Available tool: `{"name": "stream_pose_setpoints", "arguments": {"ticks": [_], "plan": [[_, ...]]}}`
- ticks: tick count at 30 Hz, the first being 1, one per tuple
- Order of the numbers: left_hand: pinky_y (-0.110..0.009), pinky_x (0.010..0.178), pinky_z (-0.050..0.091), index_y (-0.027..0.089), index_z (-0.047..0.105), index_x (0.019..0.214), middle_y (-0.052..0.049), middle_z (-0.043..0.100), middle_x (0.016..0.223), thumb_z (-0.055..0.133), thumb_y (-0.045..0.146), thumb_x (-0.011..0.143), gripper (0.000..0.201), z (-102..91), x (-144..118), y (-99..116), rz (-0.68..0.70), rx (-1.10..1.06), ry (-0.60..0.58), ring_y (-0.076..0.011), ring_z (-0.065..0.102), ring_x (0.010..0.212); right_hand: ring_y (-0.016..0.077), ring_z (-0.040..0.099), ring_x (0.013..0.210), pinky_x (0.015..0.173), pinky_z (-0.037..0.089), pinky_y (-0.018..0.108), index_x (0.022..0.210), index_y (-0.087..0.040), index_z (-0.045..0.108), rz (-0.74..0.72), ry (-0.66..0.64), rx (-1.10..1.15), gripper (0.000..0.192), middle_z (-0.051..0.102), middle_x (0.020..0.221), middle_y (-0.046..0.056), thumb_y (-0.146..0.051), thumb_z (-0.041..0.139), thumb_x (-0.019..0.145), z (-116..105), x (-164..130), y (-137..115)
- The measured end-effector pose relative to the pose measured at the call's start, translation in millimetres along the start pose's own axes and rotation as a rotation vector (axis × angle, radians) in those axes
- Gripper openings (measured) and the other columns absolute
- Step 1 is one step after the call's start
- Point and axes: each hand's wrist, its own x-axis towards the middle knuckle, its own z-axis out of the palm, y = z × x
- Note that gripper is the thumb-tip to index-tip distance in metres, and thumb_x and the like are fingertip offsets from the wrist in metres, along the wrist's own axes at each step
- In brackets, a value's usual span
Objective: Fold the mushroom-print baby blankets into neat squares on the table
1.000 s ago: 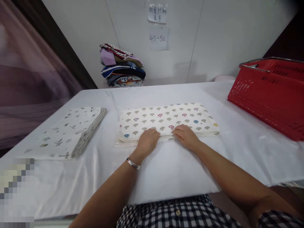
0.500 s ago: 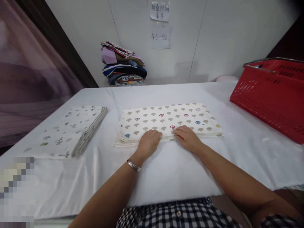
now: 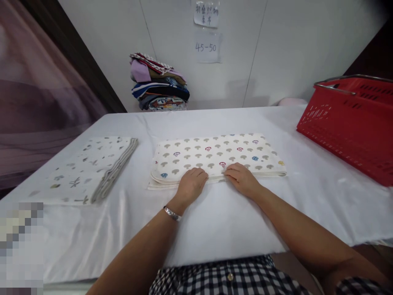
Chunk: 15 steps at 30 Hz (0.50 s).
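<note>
Mushroom-print cloth (image 3: 215, 153), folded into a flat rectangle, lies in the middle of the desk (image 3: 221, 221), its long near edge facing the person. On the wall behind, one paper note (image 3: 208, 47) reads "45-50"; a second sheet (image 3: 206, 13) above it carries handwriting too small to read.

Both forearms reach forward from the lower edge of the view, palms down. The left hand (image 3: 190, 185) (a metal bracelet (image 3: 172, 213) at its wrist) rests on the cloth's near edge, fingers together and curled lightly onto the fabric. The right hand (image 3: 242, 178) lies just beside it on the same edge, fingers together and bent over the layered hem; whether either hand actually pinches the layers cannot be told.

Left of the cloth lies another folded cloth (image 3: 89, 170) with a sparse grey print. A stack of folded fabrics (image 3: 158, 84) stands against the wall, and a red basket (image 3: 350, 123) sits at the desk's right.
</note>
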Motion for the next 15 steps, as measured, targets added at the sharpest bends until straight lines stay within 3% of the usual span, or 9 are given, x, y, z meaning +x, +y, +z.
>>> {"name": "stream_pose_setpoints", "arguments": {"ticks": [15], "plan": [[-0.032, 0.076, 0.042, 0.019, 0.064, 0.082, -0.004, 0.061, 0.083, 0.038, 0.029, 0.095, 0.03, -4.1, -0.7, 2.3, -0.068, -0.065, -0.031, -0.0165, 0.052, 0.081, 0.0212, 0.056, 0.09, 0.079, 0.047, 0.039, 0.095, -0.022, 0.065, 0.018, -0.054, 0.024, 0.021, 0.064, 0.097, 0.007, -0.021, 0.044, 0.092, -4.9, 0.5, -4.1]]}}
